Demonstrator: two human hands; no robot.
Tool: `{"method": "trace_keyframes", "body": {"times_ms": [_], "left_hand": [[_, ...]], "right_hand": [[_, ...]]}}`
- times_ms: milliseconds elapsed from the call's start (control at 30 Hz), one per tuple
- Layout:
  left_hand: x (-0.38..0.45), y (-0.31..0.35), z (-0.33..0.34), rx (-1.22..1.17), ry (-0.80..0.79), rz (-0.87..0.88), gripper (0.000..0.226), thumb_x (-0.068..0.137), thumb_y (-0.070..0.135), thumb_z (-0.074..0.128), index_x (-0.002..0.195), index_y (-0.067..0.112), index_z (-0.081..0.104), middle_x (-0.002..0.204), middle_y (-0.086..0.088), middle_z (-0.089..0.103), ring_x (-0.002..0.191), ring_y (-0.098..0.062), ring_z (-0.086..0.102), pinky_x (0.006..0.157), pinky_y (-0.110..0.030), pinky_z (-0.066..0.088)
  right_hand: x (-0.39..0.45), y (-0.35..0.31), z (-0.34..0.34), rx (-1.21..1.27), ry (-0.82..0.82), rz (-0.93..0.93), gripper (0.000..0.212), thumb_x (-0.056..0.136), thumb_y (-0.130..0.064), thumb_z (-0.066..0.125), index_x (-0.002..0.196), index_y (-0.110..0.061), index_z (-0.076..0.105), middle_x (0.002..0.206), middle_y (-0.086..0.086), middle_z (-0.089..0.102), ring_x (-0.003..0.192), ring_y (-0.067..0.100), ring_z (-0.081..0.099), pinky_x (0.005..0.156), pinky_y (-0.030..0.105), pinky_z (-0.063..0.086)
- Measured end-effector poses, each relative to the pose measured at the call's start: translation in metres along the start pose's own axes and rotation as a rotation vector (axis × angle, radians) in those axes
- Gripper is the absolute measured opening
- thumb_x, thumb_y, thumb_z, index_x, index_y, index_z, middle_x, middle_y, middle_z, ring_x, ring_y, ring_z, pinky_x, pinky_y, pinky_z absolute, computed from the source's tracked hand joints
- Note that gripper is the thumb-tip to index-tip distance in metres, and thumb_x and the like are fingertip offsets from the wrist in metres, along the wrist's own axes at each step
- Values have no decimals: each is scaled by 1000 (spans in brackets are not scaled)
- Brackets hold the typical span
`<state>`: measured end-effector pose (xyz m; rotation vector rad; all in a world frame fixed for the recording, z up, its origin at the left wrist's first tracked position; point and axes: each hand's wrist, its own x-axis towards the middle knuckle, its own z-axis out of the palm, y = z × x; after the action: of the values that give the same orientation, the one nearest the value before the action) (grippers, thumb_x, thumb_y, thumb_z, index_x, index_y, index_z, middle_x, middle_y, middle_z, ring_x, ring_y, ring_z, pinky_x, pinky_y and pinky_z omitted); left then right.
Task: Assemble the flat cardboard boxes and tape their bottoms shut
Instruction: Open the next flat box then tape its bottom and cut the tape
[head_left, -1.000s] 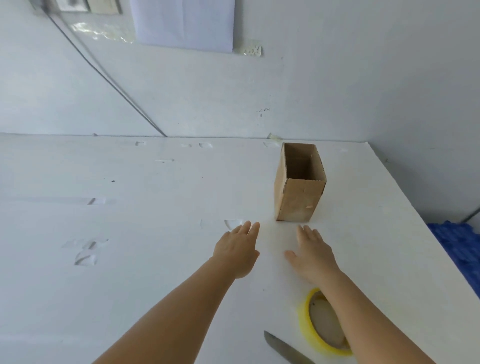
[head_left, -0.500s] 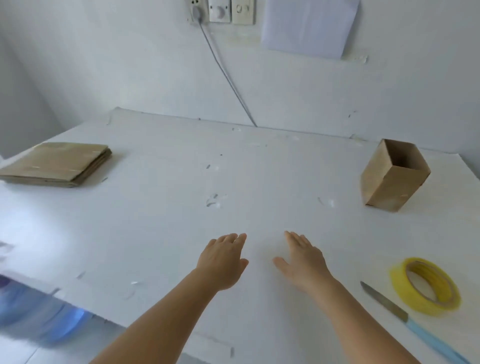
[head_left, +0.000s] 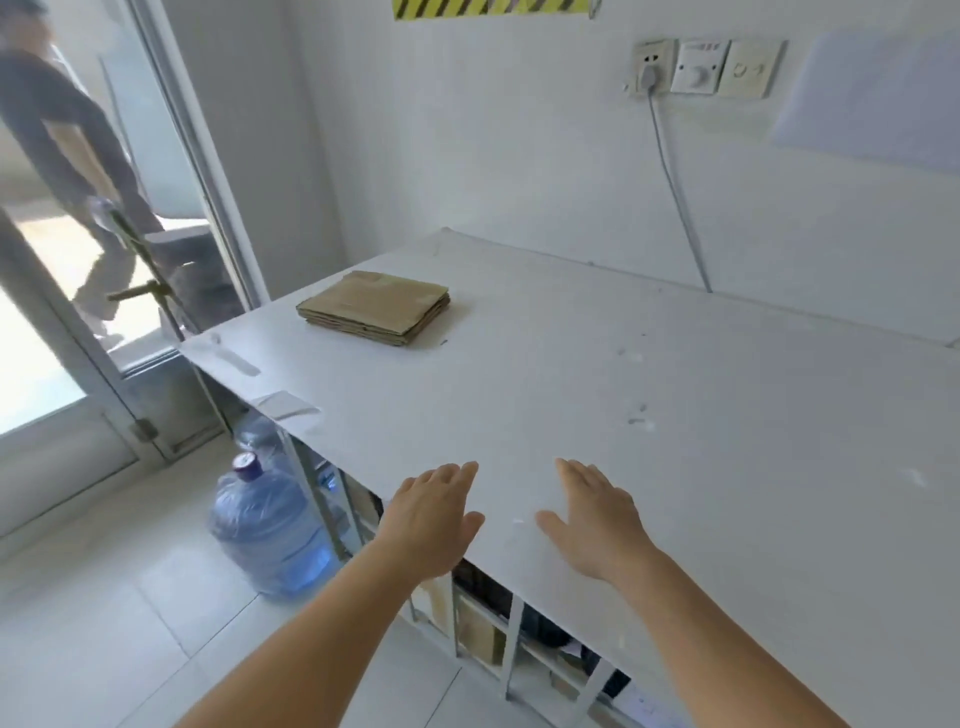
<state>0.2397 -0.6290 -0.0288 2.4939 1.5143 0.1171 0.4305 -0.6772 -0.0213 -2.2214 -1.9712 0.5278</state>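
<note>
The wide white worktop (head_left: 649, 395) fills most of the view, running from the near edge under the hands to the far wall. On its far left corner lies the stack of flat brown cardboard boxes (head_left: 375, 306), squared up and untouched, well apart from both hands. On the floor to the left, below the worktop's edge, stands a large blue plastic water jug (head_left: 267, 535) with a purple cap. On the far wall a white socket panel (head_left: 706, 67) carries a plug whose grey cable (head_left: 675, 192) drops to the back of the worktop. Through the glass door on the far left another person is walking past, blurred.

The left hand (head_left: 431, 519) hovers at the near left edge of the worktop, fingers straight and spread, holding nothing. The right hand (head_left: 597, 519) is just beside it over the worktop, likewise flat and empty. Whether either palm touches the surface cannot be told.

The step in hand looks like reaching for the next flat box. The stack sits close to the worktop's left edge, so a careless drag could pull several sheets along and tip them over the side toward the jug. Lifting more than one sheet at once is also likely, since they lie tight together. No tape or knife shows in this view.
</note>
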Motion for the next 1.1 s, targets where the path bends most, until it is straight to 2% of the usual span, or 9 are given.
{"method": "trace_keyframes", "body": {"times_ms": [300,667,933,1100], "left_hand": [[14,-110,-39,-10,109,-171,61,96,40,42,149,22,18,148,1,36,134,-20,36,109,-36,26],[127,-234,-93,45,142,-257,61,97,44,39,149,23,18,151,1,34,135,-21,34,110,-35,24],[210,-297,-104,43,152,-250,61,96,45,40,149,23,20,151,2,35,136,-21,34,110,-35,24],[266,-338,-98,39,117,-200,61,96,46,40,149,22,21,151,2,33,138,-21,31,112,-36,22]], "right_hand": [[92,-98,14,-43,-30,-179,69,97,-44,35,152,-15,5,160,1,7,147,20,3,118,41,11],[265,-185,11,-23,-16,-267,69,96,-44,37,151,-13,8,159,1,10,146,18,7,117,41,13],[355,-208,0,-35,-4,-213,68,96,-44,39,150,-14,10,159,2,10,147,18,5,116,40,12],[397,-213,7,-9,-4,-101,65,96,-42,38,150,-15,13,157,3,15,145,20,10,114,38,14]]}}
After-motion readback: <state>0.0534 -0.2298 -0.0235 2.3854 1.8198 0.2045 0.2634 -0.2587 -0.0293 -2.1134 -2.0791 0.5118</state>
